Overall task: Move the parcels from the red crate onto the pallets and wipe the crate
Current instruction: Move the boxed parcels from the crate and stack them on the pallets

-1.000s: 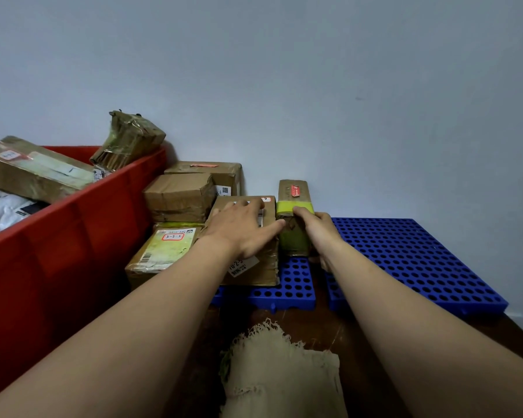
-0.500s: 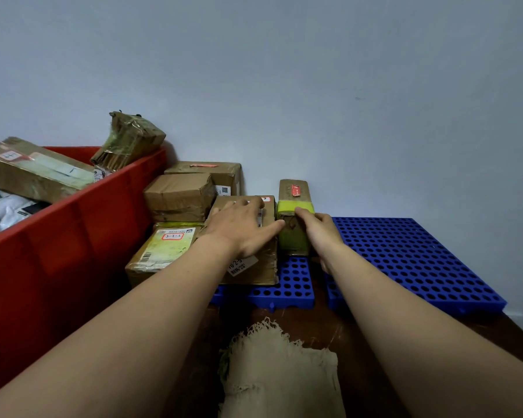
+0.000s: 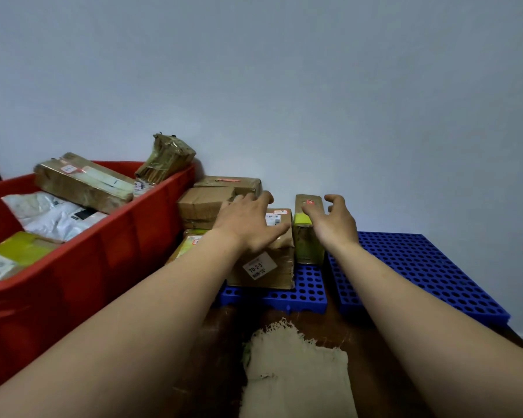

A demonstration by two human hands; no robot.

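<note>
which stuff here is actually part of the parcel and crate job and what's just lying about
Part of the job: red crate; long brown parcel and white bag inside it; yellow-taped parcel and labelled box on the left blue pallet; right blue pallet; frayed cloth, likely for wiping.
Just there: brown surface; grey wall.

Parcel storeroom, taped parcels (image 3: 85, 182), red crate (image 3: 109, 254), blue pallets (image 3: 420, 273)
</note>
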